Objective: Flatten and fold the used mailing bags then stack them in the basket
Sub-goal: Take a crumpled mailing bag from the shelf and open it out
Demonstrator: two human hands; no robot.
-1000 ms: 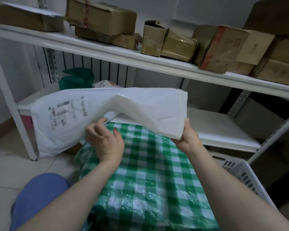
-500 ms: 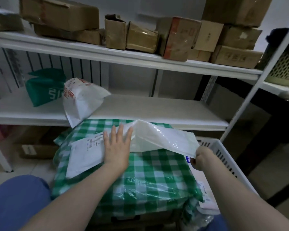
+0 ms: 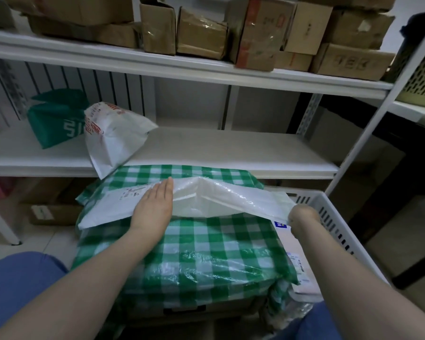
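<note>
A white mailing bag (image 3: pixel 221 200) lies across a surface covered in green checked plastic (image 3: pixel 194 249). My left hand (image 3: pixel 155 207) presses flat on the bag's left part, fingers straight, next to its shipping label. My right hand (image 3: pixel 303 218) grips the bag's right end, which is lifted off the surface above the white slatted basket (image 3: pixel 329 212). Flat bags with labels (image 3: pixel 295 256) lie in the basket. Another white bag with red print (image 3: pixel 113 136) and a green bag (image 3: pixel 57 119) sit on the lower shelf to the left.
A white metal shelf unit (image 3: pixel 206 148) stands right behind the checked surface. Several cardboard boxes (image 3: pixel 255 30) line its upper shelf. More boxes (image 3: pixel 49 212) sit on the floor under the shelf at left. My knees in blue trousers (image 3: pixel 17 288) flank the surface.
The bag came down from mid-air onto the checked surface. My left hand went from gripping it to pressing it flat. My right hand keeps hold of the right end, now stretched out over the basket.
</note>
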